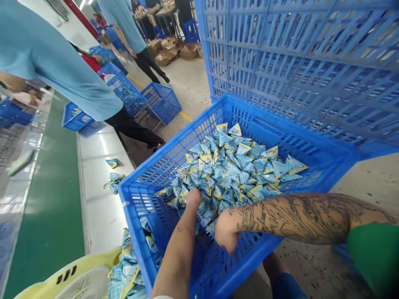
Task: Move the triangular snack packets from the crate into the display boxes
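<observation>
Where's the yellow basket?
In the head view, the yellow basket is at the bottom left, just left of the big blue crate, with blue-and-yellow packets showing between them.

— What am I working with?
— Packets [232,168], many: small, pyramid-shaped, shiny pale blue with yellow ends. You have them loose, tips every way, in a slotted blue crate [271,126].
— Lying where?
— Heaped toward your crate's far corner, thinning toward its near edge; slotted floor shows there.
</observation>
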The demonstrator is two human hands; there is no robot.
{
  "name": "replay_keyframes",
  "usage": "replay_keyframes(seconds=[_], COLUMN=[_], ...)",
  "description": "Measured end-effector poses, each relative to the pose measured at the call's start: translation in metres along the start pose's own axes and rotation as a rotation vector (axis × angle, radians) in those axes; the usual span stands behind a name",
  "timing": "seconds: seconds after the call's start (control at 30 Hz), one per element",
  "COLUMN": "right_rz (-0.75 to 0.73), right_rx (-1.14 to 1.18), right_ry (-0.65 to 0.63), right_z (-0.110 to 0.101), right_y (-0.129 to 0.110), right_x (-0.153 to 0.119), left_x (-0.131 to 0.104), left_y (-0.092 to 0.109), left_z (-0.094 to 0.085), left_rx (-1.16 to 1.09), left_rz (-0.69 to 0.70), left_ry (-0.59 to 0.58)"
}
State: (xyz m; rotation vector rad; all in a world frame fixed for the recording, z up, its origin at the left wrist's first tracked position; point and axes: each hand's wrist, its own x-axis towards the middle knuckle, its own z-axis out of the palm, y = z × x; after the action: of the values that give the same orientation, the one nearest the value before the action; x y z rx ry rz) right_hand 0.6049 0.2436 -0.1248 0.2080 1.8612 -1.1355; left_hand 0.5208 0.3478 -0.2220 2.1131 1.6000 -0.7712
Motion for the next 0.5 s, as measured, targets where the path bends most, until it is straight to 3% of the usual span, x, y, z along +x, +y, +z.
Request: replay_keyframes(seconds=[0.17,0.27,0.33,0.4,0.5], right_rz=[0.033,0.039,0.049,0.046,0.044], right_rx=[0.049,0.076,0.102,0.124,0.107], right_ry=[0.026,0.036,0.053,0.073,0.111], right_z=[0.003,0.003,0.002,0.001,0.003], right_y=[-0.008,-0.009,-0.008,-0.007,-0.008], right_x=[-0.016,-0.017,-0.017,-0.018,-0.022], left_x=[-0.034,-0.085,-0.13,-0.176,-0.236], left_y=[-0.026,-0.052,-0.076,-0.107,-0.164], left_z=[-0.07,-0.115,-0.132,-0.131,-0.097], left_rx=[-0.016,-0.192,-0.519,-0.659,-0.801], left_rz=[0.204,0.356,0.454,0.44,0.205], left_ry=[-0.052,0.015,0.167,0.314,0.617])
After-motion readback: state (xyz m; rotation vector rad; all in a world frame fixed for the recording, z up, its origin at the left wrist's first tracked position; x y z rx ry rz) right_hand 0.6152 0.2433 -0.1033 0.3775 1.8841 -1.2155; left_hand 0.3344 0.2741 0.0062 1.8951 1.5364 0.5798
